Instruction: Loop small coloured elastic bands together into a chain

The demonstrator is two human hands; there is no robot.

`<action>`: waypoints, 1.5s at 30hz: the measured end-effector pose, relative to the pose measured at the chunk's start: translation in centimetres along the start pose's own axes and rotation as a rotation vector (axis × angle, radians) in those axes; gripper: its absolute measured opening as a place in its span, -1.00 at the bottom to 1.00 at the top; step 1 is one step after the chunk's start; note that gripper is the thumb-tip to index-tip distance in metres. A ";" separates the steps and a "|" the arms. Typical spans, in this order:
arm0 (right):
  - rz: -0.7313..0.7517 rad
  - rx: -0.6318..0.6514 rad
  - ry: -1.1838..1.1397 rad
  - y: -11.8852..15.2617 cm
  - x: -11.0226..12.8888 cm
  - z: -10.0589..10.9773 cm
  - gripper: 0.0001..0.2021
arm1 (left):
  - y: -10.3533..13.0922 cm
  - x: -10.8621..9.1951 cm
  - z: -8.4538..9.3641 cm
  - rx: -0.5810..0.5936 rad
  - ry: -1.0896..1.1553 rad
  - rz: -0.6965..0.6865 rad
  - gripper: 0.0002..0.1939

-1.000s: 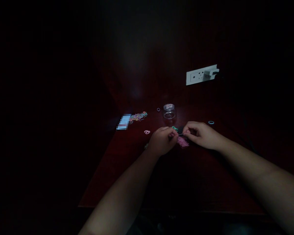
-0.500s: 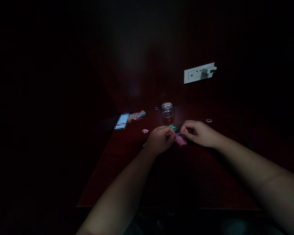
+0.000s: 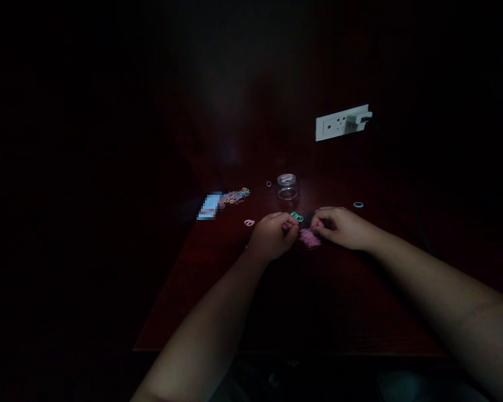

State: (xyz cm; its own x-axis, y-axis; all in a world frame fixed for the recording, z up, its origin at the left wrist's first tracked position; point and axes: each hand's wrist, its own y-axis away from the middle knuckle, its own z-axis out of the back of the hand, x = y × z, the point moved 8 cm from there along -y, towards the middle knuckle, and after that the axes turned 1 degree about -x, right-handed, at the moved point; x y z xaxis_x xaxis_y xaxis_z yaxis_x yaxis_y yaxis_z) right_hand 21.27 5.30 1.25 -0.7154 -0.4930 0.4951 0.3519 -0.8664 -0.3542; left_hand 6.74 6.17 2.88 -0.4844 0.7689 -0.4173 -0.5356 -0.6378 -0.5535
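Between the two hands, midway along the dark counter [image 3: 327, 312], lies a small pink band cluster [image 3: 309, 238], loose and tangled. Left hand [image 3: 271, 237] is curled, pinching something too dim to identify; right hand [image 3: 342, 228] likewise. Pinching close and keeping gentle tension would probably serve best. Green bands [image 3: 296, 216] sit just behind.

One head-worn camera looks forward and down along both forearms at a dim bench [image 3: 218, 301], fairly near, a wall socket [image 3: 337, 125] beyond
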 end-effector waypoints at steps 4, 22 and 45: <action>0.001 0.004 0.001 0.0 0.0 0.0 -0.89 | 0.0 0.1 0.0 -0.001 0.002 0.010 -0.94; 0.001 0.024 -0.022 0.0 -0.6 -0.3 -0.90 | 0.0 0.2 0.7 -0.016 -0.022 0.026 -0.94; 0.009 0.029 -0.029 0.0 -0.1 0.0 -0.89 | 0.8 2.7 3.1 -0.123 0.031 0.102 -0.90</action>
State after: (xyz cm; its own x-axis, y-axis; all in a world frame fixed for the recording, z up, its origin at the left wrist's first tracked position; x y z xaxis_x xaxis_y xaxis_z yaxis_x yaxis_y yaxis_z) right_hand 21.32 5.38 1.20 -0.6942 -0.5026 0.5152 0.3761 -0.8636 -0.3356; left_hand 2.87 7.64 3.52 -0.5092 0.7024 -0.4974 -0.3948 -0.7042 -0.5901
